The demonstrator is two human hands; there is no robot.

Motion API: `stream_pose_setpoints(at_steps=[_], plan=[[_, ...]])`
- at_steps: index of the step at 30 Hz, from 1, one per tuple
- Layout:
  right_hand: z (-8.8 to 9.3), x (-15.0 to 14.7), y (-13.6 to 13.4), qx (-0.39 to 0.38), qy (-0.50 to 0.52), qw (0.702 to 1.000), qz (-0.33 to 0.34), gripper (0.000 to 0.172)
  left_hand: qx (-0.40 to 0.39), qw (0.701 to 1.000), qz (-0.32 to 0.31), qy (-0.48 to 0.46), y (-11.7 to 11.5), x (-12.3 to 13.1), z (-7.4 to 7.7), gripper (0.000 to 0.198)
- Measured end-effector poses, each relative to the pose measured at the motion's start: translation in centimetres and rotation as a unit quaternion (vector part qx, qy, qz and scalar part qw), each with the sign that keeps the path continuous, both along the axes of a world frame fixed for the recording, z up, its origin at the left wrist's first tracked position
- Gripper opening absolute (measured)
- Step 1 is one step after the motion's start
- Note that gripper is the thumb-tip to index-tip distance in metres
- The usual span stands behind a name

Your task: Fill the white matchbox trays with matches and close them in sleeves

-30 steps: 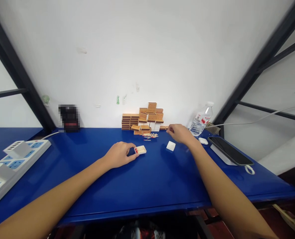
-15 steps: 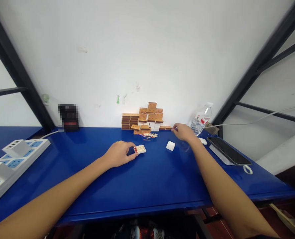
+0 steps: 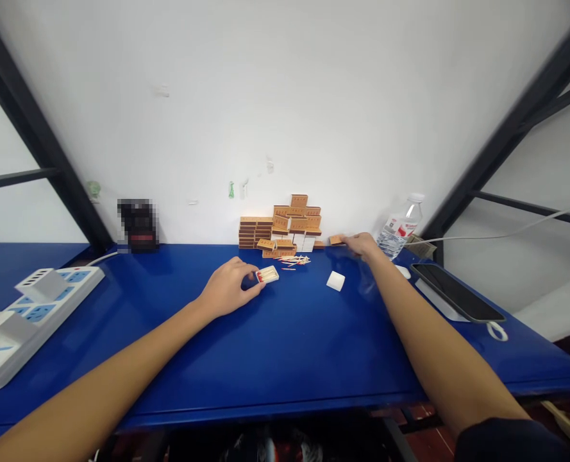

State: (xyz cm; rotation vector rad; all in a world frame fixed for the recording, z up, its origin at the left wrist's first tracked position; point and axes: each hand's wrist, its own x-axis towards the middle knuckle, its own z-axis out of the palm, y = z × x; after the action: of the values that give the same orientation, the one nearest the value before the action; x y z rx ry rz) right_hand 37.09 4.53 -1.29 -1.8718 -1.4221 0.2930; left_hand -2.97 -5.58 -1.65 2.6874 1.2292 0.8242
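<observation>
Between thumb and fingers, my left hand [image 3: 231,285] grips a white matchbox tray [image 3: 268,275] with red-tipped matches lying in it. Farther back on the right, my right hand [image 3: 360,245] pinches an orange matchbox sleeve [image 3: 336,240] by its right end. Against the wall rises a stack of matchboxes [image 3: 298,223], with a neater pile of matchboxes [image 3: 256,232] at its left. Loose matches [image 3: 294,260] are scattered in front of the stack. A small white square piece [image 3: 335,281] lies on the blue table between my hands.
A water bottle [image 3: 402,228] stands beside my right forearm, with a phone [image 3: 455,292] near it. On the left are a power strip [image 3: 39,321] with plugs and a dark pixelated object [image 3: 139,226]. The table's front edge [image 3: 265,420] runs below my arms.
My right hand has taken hold of the matchbox sleeve at the right of the stack and drawn it rightward, away from it. My left hand still holds the tray. The view has shifted slightly.
</observation>
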Motion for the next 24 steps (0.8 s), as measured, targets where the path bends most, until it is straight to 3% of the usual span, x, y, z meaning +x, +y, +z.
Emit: stream_pose_setpoints(at_steps=[4, 6, 9, 14, 24], plan=[[2.1, -1.2, -2.8, 0.019, 0.041, 0.999, -0.025, 0.039, 0.008, 0.999, 0.028, -0.039, 0.0, 0.0, 0.2, 0.025], [2.5, -3.6, -4.6, 0.033, 0.063, 0.997, 0.026, 0.04, 0.013, 0.998, 0.04, -0.053, -0.1, 0.1, 0.3, 0.027], [2.0, -8.4, -6.9, 0.053, 0.146, 0.971, 0.18, 0.043, 0.01, 0.997, 0.045, -0.067, -0.2, 0.1, 0.4, 0.03], [0.7, -14.0, -8.2, 0.068, 0.18, 0.946, 0.262, 0.049, -0.002, 0.995, 0.03, -0.098, -0.3, 0.2, 0.2, 0.034], [0.6, -14.1, -9.2, 0.081, 0.169, 0.927, 0.325, 0.054, 0.035, 0.993, 0.021, -0.107, 0.2, 0.0, -0.3, 0.03]])
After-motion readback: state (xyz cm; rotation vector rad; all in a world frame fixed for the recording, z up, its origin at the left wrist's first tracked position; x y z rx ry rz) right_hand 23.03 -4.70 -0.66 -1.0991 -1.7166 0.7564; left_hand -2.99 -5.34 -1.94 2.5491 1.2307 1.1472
